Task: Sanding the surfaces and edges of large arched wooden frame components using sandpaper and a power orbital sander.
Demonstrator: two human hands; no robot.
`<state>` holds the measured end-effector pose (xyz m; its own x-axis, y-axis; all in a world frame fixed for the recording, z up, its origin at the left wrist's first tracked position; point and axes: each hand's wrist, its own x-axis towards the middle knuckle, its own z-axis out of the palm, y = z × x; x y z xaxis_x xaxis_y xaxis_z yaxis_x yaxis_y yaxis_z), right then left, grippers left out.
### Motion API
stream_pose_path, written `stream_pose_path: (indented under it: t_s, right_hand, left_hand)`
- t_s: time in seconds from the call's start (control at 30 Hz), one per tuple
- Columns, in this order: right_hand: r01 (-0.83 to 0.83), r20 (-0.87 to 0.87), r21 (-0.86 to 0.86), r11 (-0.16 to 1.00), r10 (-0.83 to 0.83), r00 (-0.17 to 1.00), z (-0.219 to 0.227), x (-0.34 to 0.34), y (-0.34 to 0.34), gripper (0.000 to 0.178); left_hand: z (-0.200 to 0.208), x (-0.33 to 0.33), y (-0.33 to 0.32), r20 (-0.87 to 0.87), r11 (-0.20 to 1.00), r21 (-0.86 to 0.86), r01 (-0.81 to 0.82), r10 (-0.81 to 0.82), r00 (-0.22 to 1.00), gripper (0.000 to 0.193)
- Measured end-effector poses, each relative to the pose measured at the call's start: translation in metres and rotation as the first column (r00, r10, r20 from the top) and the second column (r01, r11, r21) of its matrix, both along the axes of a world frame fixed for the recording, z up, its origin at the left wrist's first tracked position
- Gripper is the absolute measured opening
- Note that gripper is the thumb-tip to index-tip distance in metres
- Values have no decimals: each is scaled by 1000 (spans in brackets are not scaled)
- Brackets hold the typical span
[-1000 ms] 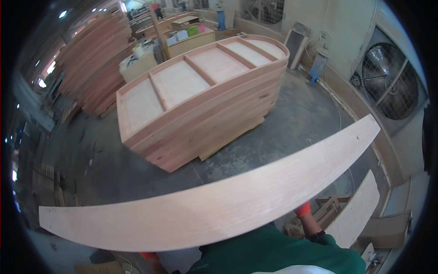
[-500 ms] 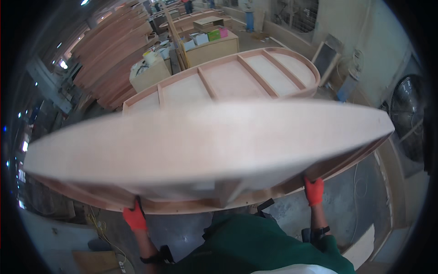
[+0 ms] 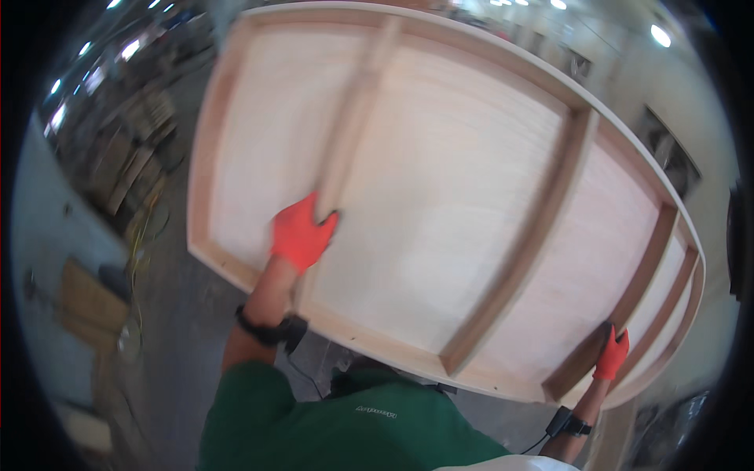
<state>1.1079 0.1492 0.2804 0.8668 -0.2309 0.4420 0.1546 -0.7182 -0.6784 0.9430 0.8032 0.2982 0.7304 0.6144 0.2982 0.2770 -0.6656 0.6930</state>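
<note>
A big pale wooden panel (image 3: 452,188), framed by a raised rim with one squared end and one rounded end, is held up before me, its ribbed side facing me. My left hand (image 3: 301,235), in a red glove, closes around a crosswise rib (image 3: 363,110) near the squared end. Toward the rounded end, my right hand (image 3: 613,357), gloved in the same red, grips another rib (image 3: 648,267) close to the lower rim. Its fingertips are partly hidden behind the wood. The panel stands tilted and hides most of the workshop beyond.
A yellow cable (image 3: 140,243) trails over the floor on the left, by a brown board (image 3: 93,306). A pale wall (image 3: 667,86) rises on the right. Blurred stacks (image 3: 149,114) stand at the far left.
The panel has swung from nearly edge-on to upright, turning its ribbed side toward me. My hands have gone from its near lower rim to ribs inside it. The view has shifted too.
</note>
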Motion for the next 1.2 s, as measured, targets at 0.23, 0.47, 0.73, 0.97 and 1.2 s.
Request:
stream_pose_path:
  t_s: [0.23,0.47,0.73,0.97,1.2]
  right_hand:
    - [-232,-129,-80,970,220,967,-14,86,-9,34]
    - [-380,-293,-58,923,348,891,-79,139,-8,30]
    - [-385,-387,-192,903,291,875,-138,182,8,25]
    - [-398,-501,-106,911,297,813,-168,200,20,28]
    - [-443,-518,-222,869,280,808,-150,168,47,31]
  left_hand:
    - [-24,33,10,-308,998,42,56,-41,951,53]
    - [-64,59,13,-535,999,43,24,2,845,44]
    - [-107,69,25,-549,995,100,-24,76,832,35]
    - [-133,79,37,-671,998,36,-49,61,739,42]
    - [-145,64,34,-690,994,47,-102,106,716,42]
